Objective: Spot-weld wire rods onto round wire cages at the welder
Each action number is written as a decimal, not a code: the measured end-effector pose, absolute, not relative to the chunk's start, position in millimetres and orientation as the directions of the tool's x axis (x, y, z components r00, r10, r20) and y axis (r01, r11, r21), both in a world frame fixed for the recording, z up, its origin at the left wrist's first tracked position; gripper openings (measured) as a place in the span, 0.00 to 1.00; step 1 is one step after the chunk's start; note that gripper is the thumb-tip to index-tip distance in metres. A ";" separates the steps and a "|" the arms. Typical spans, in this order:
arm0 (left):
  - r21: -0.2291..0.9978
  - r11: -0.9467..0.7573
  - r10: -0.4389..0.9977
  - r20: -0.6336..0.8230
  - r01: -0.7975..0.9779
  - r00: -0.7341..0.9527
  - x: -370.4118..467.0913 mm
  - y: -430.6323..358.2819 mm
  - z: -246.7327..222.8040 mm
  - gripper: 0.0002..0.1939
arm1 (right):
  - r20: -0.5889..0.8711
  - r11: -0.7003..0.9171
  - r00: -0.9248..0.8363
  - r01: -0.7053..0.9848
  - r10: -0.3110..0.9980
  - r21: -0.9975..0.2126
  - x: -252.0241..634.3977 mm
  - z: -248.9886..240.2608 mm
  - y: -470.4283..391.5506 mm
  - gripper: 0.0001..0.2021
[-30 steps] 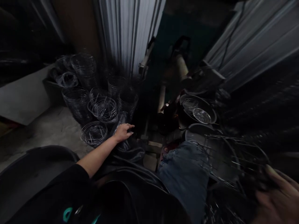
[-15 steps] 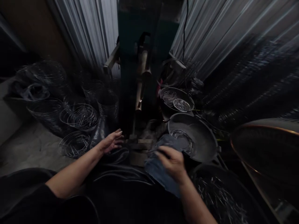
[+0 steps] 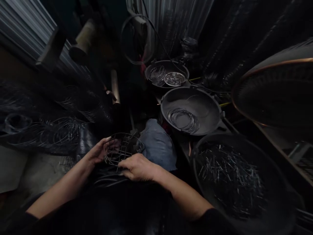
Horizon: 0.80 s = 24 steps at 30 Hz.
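Note:
A round wire rack (image 3: 126,147) with crossed thin bars is held tilted above my lap. My right hand (image 3: 138,166) pinches its near edge between thumb and fingers. At its left side is my left hand (image 3: 101,150), the thumb at the rim and the other fingers behind the wires. Just beyond the rack is my knee in blue cloth (image 3: 158,143). To the right of it a grey pan (image 3: 207,111) holds a coil of thin wire rings (image 3: 183,120).
A large dark basin (image 3: 202,140) with many short wire pieces (image 3: 232,169) stands at right. Farther back, a smaller pan (image 3: 148,73) holds wire parts. Wire rings (image 3: 63,130) pile up at left. A machine with a metal cylinder (image 3: 83,40) rises ahead. A copper-rimmed round thing (image 3: 234,98) is at far right.
The view has swung to the right. My hands have come together over my lap, and the wire rack now shows clearly between them. My left hand has gone from free to gripping its side.

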<state>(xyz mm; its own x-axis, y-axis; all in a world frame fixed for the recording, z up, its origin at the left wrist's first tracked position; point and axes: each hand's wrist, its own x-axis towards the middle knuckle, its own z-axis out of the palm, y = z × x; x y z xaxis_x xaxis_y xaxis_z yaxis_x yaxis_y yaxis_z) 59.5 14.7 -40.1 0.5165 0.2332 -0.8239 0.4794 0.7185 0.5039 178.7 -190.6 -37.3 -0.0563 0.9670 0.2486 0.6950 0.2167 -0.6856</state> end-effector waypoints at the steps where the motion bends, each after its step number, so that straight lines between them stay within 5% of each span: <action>1: 0.479 0.732 0.200 -0.831 0.485 0.518 59.8 14.3 -36.8 0.25 | 0.265 0.210 -0.030 0.699 0.964 -0.684 180.7 -36.7 -192.4 0.06; 6: 0.489 0.755 0.186 -0.799 0.438 0.572 55.4 14.7 -26.3 0.31 | 0.307 -0.071 0.429 0.669 0.850 -0.740 228.9 -51.1 -249.9 0.12; 8: 0.528 0.748 0.257 -0.788 0.401 0.559 53.8 15.7 -21.1 0.34 | 0.259 -0.246 0.647 0.582 0.717 -0.775 259.6 -68.5 -299.4 0.18; 10: 0.577 0.735 0.347 -0.772 0.356 0.532 53.5 18.0 -15.1 0.38 | 0.140 -0.532 0.900 0.364 0.414 -0.765 285.0 -90.8 -355.4 0.19; 13: 0.668 0.689 0.495 -0.717 0.281 0.491 54.9 24.2 -9.1 0.39 | -0.104 -0.902 0.991 0.029 0.082 -0.432 300.7 -123.9 -426.3 0.23; 19: 0.800 0.581 0.665 -0.573 0.151 0.480 59.2 35.5 -8.2 0.32 | -0.292 -0.955 0.949 0.025 0.115 -0.295 282.3 -161.1 -462.7 0.19; 24: 0.846 0.532 0.753 -0.495 0.041 0.434 53.2 35.1 2.7 0.27 | -0.198 -0.944 0.965 0.103 0.170 -0.312 274.2 -155.6 -444.5 0.21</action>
<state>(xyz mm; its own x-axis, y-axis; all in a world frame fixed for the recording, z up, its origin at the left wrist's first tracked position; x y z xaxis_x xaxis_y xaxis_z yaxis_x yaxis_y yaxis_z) 53.2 35.1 2.7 0.4341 0.7530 -0.4945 0.0410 0.5318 0.8459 274.2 -444.5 -155.6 0.9653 0.1704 -0.1979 0.1027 -0.9444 -0.3123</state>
